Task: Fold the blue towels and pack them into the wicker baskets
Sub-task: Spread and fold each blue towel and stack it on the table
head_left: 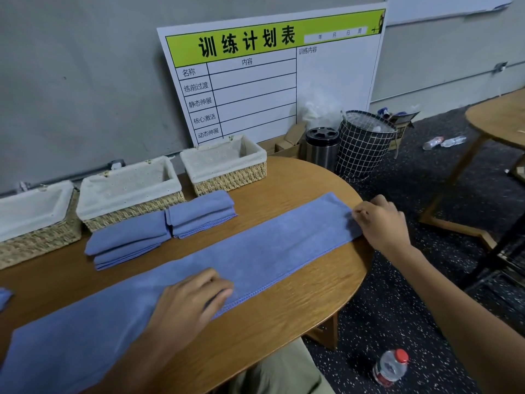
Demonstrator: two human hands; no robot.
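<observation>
So we've got the long blue towel (pixel 227 260) stretched across the table (pixel 298 308), left hand (pixel 190 297) resting flat-ish on its middle and right hand (pixel 380 220) curled, pinching its far end.

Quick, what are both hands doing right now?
Left hand: open, pressing flat on the long blue towel.
Right hand: pinching the towel's far end.

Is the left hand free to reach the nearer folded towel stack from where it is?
Probably yes: the left hand rests on the long towel, and only bare table and that towel separate it from the stack.
</observation>
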